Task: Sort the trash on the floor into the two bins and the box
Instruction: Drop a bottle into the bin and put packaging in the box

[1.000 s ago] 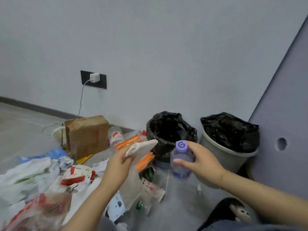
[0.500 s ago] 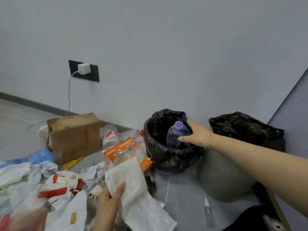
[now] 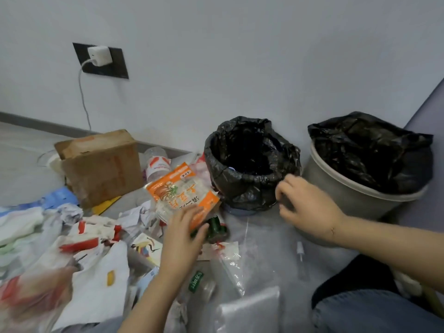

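A person's left hand [image 3: 183,233] reaches into floor litter, fingers spread loosely over a green object [image 3: 214,227] and the lower edge of an orange-and-white food packet [image 3: 181,192] printed with Chinese characters. The right hand [image 3: 306,206] hangs empty, fingers loosely curled, just beside the black-lined bin [image 3: 249,164]. A second lined bin [image 3: 367,164] stands to its right, a cardboard box [image 3: 101,164] to its left. A green bottle label [image 3: 195,281] is too blurred to read.

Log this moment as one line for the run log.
left hand: on green bottle under orange packet | right hand: empty, beside left bin | phase: picking next item
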Motion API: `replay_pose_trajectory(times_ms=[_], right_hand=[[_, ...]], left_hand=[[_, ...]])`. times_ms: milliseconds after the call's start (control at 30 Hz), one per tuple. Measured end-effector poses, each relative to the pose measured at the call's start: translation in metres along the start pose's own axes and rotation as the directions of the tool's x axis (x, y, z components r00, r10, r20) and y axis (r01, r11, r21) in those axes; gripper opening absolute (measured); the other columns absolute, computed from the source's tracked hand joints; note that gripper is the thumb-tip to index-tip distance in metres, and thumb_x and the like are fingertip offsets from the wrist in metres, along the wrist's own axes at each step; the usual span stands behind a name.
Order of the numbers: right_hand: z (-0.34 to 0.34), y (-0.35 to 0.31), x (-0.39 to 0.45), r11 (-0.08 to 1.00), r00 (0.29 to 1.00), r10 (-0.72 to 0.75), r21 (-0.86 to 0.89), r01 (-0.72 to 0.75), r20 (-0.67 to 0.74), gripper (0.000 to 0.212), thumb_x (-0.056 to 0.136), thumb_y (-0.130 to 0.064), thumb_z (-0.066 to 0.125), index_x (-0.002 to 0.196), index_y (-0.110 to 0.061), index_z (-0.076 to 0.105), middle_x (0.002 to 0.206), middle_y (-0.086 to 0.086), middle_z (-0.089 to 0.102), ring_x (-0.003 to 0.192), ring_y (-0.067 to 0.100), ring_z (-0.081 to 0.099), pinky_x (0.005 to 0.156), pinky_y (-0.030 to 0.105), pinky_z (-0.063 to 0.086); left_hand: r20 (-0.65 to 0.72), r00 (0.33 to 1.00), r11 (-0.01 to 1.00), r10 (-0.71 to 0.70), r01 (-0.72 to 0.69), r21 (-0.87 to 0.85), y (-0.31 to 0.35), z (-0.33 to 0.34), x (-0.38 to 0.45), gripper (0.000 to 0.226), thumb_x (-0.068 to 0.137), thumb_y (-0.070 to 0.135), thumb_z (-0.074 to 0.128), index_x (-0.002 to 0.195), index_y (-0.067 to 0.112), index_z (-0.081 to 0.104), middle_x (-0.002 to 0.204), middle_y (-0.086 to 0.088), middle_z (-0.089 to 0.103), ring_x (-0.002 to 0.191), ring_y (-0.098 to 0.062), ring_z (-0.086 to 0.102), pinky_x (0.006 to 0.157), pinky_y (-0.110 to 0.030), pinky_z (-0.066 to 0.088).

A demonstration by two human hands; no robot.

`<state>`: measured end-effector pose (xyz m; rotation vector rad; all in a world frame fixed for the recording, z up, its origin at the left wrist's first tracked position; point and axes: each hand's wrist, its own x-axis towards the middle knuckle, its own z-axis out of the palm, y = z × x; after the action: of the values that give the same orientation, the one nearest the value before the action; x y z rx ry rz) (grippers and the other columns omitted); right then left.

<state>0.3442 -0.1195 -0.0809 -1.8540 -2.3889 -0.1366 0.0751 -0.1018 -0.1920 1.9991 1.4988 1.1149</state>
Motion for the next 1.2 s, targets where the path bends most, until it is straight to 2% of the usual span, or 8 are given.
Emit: replay_pose_trajectory(times_ms=[67, 200, 400, 533, 667, 900, 1067, 1200], right_hand=[[0.021, 0.000, -0.023, 0.992, 0.968, 0.113, 0.024, -0.121, 0.222, 0.015, 0.084, -0.031, 0.054, 0.092, -0.025, 0.043, 0.100, -0.006, 0.046, 0.092, 0.018, 0.051, 0.074, 0.031, 0.042], [0.070, 0.018, -0.041, 0.942, 0.742, 0.324, -0.131, -0.307, 0.587, 0.040, 0.084, -0.037, 0.053, 0.117, -0.016, 0.045, 0.121, 0.006, 0.056, 0.109, 0.027, 0.055, 0.079, 0.029, 0.044], [0.130, 0.034, -0.048, 0.838, 0.620, 0.455, -0.071, -0.542, 0.640, 0.061, 0.084, -0.044, 0.054, 0.129, -0.013, 0.028, 0.117, 0.006, 0.058, 0.107, 0.025, 0.057, 0.078, 0.030, 0.043], [0.150, 0.023, -0.053, 0.829, 0.688, 0.423, 0.054, -0.557, 0.589, 0.056, 0.082, -0.030, 0.058, 0.128, -0.018, 0.029, 0.110, 0.006, 0.054, 0.092, 0.026, 0.057, 0.067, 0.028, 0.040], [0.129, 0.002, -0.048, 0.870, 0.762, 0.286, 0.176, -0.461, 0.581, 0.062, 0.077, -0.033, 0.062, 0.130, -0.024, 0.029, 0.088, -0.006, 0.050, 0.078, 0.019, 0.053, 0.061, 0.027, 0.037], [0.004, -0.037, -0.038, 0.944, 0.924, -0.094, 0.327, -0.035, 0.371, 0.053, 0.070, -0.038, 0.064, 0.119, -0.042, 0.043, 0.095, -0.019, 0.055, 0.068, 0.002, 0.056, 0.071, 0.023, 0.047], [-0.050, -0.024, 0.015, 0.883, 0.994, 0.107, 0.461, -0.092, -0.005, 0.031, 0.074, -0.028, 0.067, 0.104, -0.032, 0.058, 0.086, -0.010, 0.062, 0.066, 0.006, 0.054, 0.067, 0.031, 0.049], [-0.043, -0.009, 0.070, 0.905, 0.964, 0.265, 0.347, -0.244, -0.013, 0.050, 0.085, -0.035, 0.065, 0.130, -0.023, 0.047, 0.124, 0.001, 0.055, 0.094, 0.016, 0.059, 0.086, 0.036, 0.048]], left_hand=[[0.012, 1.000, 0.971, 0.004, -0.007, 0.239, -0.007, -0.002, 0.022, 0.050, 0.086, 0.033, 0.064, 0.134, 0.028, 0.049, 0.149, 0.001, 0.036, 0.138, -0.022, 0.030, 0.111, -0.049, 0.028], [0.299, 0.909, 0.867, -0.290, 0.118, 0.483, -0.029, 0.012, 0.040, 0.087, 0.081, 0.048, 0.066, 0.149, 0.040, 0.012, 0.161, 0.001, -0.009, 0.148, -0.024, -0.011, 0.115, -0.056, 0.001], [0.262, 0.917, 0.885, -0.301, 0.167, 0.434, -0.052, 0.017, 0.029, 0.058, 0.095, 0.032, 0.054, 0.146, 0.040, 0.029, 0.160, 0.005, 0.016, 0.147, -0.023, 0.010, 0.115, -0.049, 0.024], [0.167, 0.945, 0.941, -0.281, 0.238, 0.240, -0.047, 0.008, 0.029, 0.044, 0.095, 0.016, 0.052, 0.136, 0.034, 0.051, 0.148, 0.002, 0.043, 0.135, -0.023, 0.037, 0.109, -0.042, 0.034], [0.098, 0.929, 0.934, -0.358, 0.357, 0.030, -0.037, -0.004, 0.018, 0.034, 0.097, 0.014, 0.048, 0.128, 0.023, 0.061, 0.122, -0.003, 0.064, 0.107, -0.024, 0.059, 0.082, -0.028, 0.042], [0.026, 0.867, 0.849, -0.497, 0.492, -0.194, -0.032, -0.019, 0.009, 0.021, 0.101, 0.027, 0.041, 0.106, 0.035, 0.060, 0.107, -0.002, 0.069, 0.090, -0.021, 0.067, 0.079, -0.048, 0.056], [0.008, 0.837, 0.788, -0.548, 0.519, -0.331, -0.021, -0.029, 0.012, 0.018, 0.100, 0.033, 0.043, 0.089, 0.032, 0.057, 0.095, -0.005, 0.070, 0.082, -0.023, 0.068, 0.072, -0.044, 0.057], [0.125, 0.764, 0.597, -0.633, 0.585, -0.549, -0.014, -0.035, 0.013, 0.021, 0.099, 0.030, 0.048, 0.108, 0.014, 0.059, 0.094, -0.009, 0.070, 0.079, -0.024, 0.069, 0.059, -0.030, 0.051]])
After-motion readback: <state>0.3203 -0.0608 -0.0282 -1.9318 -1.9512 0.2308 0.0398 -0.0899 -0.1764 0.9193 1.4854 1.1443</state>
